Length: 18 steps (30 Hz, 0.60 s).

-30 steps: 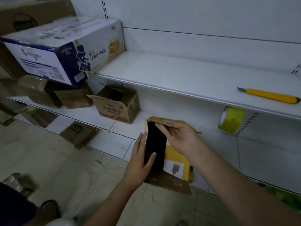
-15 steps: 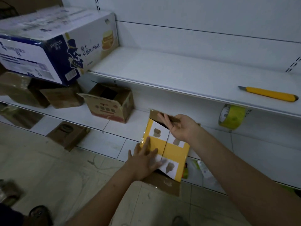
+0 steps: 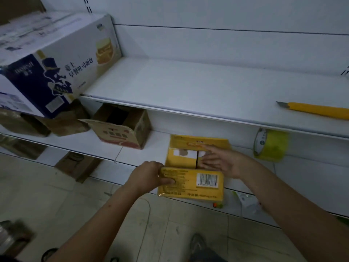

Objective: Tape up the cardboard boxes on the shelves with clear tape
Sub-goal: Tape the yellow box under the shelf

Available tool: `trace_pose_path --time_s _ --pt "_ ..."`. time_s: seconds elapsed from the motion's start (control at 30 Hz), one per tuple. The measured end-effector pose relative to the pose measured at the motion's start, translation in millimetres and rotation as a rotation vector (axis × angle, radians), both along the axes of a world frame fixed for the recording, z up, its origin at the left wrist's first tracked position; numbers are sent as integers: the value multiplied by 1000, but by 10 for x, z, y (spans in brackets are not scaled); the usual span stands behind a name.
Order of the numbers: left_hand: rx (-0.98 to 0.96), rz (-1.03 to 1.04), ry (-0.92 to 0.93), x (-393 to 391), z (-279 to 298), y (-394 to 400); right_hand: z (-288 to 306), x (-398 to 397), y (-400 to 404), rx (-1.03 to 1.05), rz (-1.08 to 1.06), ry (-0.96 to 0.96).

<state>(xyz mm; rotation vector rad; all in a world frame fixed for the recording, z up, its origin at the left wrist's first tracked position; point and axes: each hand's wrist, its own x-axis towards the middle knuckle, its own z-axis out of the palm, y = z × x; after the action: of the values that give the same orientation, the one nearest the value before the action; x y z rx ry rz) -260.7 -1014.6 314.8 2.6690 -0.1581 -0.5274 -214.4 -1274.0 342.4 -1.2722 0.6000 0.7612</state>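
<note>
The yellow cardboard box [image 3: 190, 174] is held at the lower shelf's [image 3: 132, 157] edge: its near flap is gripped by the left hand [image 3: 149, 176], its inner flaps pressed by the flat right hand [image 3: 219, 161]. The tape roll [image 3: 271, 145] lies rightward, nearer the right hand.

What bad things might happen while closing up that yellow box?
1. The left hand grips only the near flap and the right hand presses the inner flaps of the yellow box; letting go may let them spring open.
2. The tape roll stands apart to the right, so fetching it probably frees a flap.
3. The yellow knife shows its bare blade on the upper shelf; a careless reach risks a cut.
</note>
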Motion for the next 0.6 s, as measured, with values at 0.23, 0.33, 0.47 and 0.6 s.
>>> trace_pose_path --time_s 0.23,0.33,0.47,0.6 --pt "-273 330 -97 226 -327 -44 -314 60 -148 -272 -203 -235" --pt "-486 422 -65 252 -409 -155 -491 20 -167 -882 20 -579" --pt "-742 335 -13 332 -415 -299 -458 16 -80 -1199 118 -609" --pt "-590 137 -17 470 -441 -293 -592 -1 -69 -1380 83 -727"
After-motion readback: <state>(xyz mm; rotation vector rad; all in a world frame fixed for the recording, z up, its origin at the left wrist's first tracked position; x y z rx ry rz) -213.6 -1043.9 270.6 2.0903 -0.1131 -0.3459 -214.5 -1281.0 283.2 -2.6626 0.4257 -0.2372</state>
